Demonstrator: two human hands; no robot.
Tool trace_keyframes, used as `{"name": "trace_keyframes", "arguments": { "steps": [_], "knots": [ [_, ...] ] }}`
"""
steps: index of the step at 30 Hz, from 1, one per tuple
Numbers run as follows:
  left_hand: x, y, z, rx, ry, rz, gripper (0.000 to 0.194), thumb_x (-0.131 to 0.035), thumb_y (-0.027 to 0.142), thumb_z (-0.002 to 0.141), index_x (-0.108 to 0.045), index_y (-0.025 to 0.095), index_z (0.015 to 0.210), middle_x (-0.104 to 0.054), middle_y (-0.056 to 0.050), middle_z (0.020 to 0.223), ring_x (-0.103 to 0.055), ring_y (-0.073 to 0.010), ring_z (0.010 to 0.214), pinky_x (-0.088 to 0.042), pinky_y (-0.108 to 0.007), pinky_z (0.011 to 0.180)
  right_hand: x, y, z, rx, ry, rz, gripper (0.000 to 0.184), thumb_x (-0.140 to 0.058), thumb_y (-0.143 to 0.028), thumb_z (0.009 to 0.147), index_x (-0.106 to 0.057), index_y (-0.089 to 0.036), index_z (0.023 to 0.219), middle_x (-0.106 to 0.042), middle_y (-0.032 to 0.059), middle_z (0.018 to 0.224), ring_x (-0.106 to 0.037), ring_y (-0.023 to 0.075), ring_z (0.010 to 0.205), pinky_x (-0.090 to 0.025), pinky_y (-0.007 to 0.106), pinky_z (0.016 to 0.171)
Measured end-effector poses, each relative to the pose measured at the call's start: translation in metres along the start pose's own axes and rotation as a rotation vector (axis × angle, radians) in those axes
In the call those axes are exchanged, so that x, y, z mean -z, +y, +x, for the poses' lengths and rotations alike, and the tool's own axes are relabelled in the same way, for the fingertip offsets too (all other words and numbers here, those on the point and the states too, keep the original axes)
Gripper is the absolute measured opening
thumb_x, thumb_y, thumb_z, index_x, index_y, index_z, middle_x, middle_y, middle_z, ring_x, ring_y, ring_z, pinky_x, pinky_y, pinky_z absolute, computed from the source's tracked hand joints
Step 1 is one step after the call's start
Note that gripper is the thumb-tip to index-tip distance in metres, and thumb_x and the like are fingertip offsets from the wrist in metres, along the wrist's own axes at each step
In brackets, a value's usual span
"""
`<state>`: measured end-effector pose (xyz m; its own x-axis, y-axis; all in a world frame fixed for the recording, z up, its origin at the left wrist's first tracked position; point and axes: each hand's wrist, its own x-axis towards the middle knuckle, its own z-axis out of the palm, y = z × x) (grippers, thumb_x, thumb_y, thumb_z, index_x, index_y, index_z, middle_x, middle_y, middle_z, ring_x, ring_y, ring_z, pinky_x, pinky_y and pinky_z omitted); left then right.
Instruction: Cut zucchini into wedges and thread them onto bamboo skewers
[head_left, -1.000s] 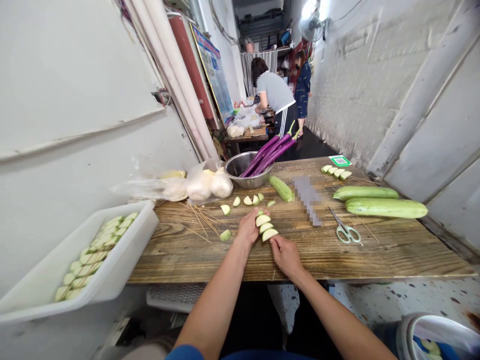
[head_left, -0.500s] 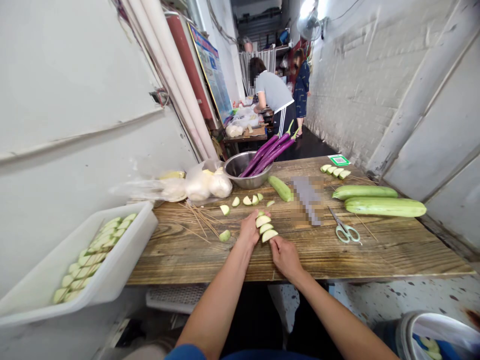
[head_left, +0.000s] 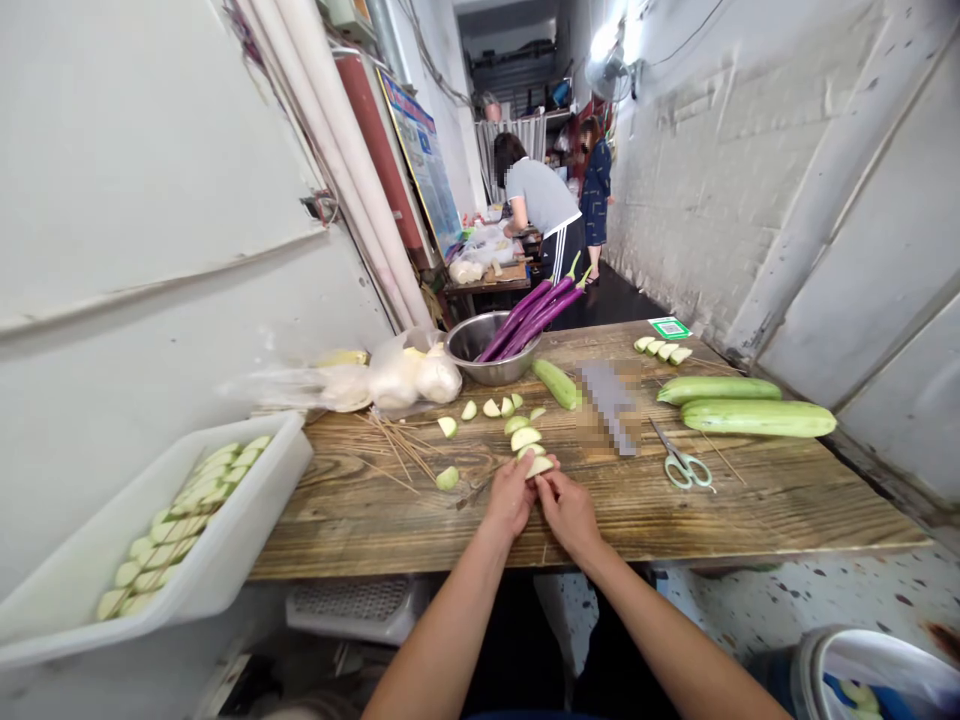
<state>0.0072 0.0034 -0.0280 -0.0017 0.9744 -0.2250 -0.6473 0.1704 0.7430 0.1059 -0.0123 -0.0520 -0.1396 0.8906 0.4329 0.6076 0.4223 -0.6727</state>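
Observation:
A row of pale green-edged zucchini slices stretches away from me over the table. My left hand is closed around the nearer slices, its thumb on top. Touching its fingertips, my right hand is pinched at the near end of the row, by the last slice; whatever sits between its fingers is hidden. Loose cut zucchini pieces lie just beyond and to the left. A single chunk rests left of my left hand. Thin wooden skewers are spread farther left.
A white bin holds skewered slices. Behind stand bagged white vegetables and a steel bowl with eggplants. Rightward lie a cut zucchini, a blurred-out knife-like shape, scissors and two whole zucchinis. Two people stand beyond.
My left hand has slid nearer along the row, meeting my right hand and uncovering the far slices. My right hand has barely moved. The camera view has shifted slightly.

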Motion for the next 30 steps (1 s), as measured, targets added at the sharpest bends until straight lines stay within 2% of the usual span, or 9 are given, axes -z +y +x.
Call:
{"name": "trace_keyframes", "arguments": {
  "steps": [4,11,18,23,26,30],
  "knots": [
    [0.001,0.004,0.004,-0.009,0.072,-0.038,0.02,-0.066,0.025,0.072,-0.06,0.009,0.083,-0.068,-0.012,0.083,-0.066,-0.0199,0.073,-0.051,-0.033,0.072,0.001,-0.002,-0.002,0.034,-0.036,0.001,0.025,-0.038,-0.024,0.087,-0.061,-0.017,0.077,-0.063,0.0028,0.064,-0.057,0.0131,0.055,-0.036,0.02,0.056],
    [0.0,0.005,0.006,0.049,0.109,-0.037,0.014,-0.064,0.022,0.073,-0.061,0.009,0.079,-0.068,-0.011,0.076,-0.066,-0.0202,0.07,-0.051,-0.03,0.066,0.0,0.0,-0.002,0.059,-0.044,0.004,0.029,-0.034,-0.022,0.087,-0.059,-0.016,0.074,-0.059,0.0027,0.059,-0.053,0.0122,0.051,-0.033,0.02,0.052],
    [-0.003,0.0,0.002,0.057,0.1,0.014,0.022,-0.066,0.026,0.071,-0.063,0.008,0.082,-0.069,-0.011,0.078,-0.066,-0.0191,0.073,-0.05,-0.024,0.06,0.001,0.001,0.0,0.043,-0.023,0.032,0.03,-0.033,-0.021,0.087,-0.06,-0.014,0.077,-0.062,0.0048,0.063,-0.055,0.0136,0.054,-0.035,0.022,0.055],
    [-0.004,0.008,0.003,-0.016,0.12,0.026,0.035,-0.062,0.041,0.073,-0.062,0.01,0.089,-0.068,-0.012,0.082,-0.065,-0.0206,0.073,-0.051,-0.028,0.058,0.001,-0.001,0.0,0.054,-0.027,0.046,0.03,-0.033,-0.021,0.088,-0.059,-0.015,0.073,-0.061,0.0038,0.061,-0.055,0.0132,0.053,-0.035,0.021,0.055],
    [-0.005,0.017,0.008,-0.055,0.143,0.029,0.028,-0.063,0.034,0.074,-0.062,0.008,0.085,-0.067,-0.013,0.083,-0.065,-0.0213,0.076,-0.052,-0.03,0.062,0.0,-0.001,-0.001,0.068,-0.031,0.048,0.03,-0.034,-0.022,0.088,-0.059,-0.016,0.072,-0.06,0.0032,0.06,-0.055,0.0131,0.053,-0.034,0.022,0.055],
    [-0.006,0.021,0.013,-0.033,0.164,0.014,0.017,-0.061,0.022,0.075,-0.061,0.007,0.083,-0.067,-0.014,0.085,-0.065,-0.0219,0.077,-0.053,-0.031,0.062,0.0,-0.001,-0.001,0.081,-0.033,0.054,0.03,-0.035,-0.023,0.087,-0.059,-0.016,0.071,-0.059,0.0027,0.059,-0.053,0.0129,0.051,-0.033,0.022,0.054]
  ]
}}
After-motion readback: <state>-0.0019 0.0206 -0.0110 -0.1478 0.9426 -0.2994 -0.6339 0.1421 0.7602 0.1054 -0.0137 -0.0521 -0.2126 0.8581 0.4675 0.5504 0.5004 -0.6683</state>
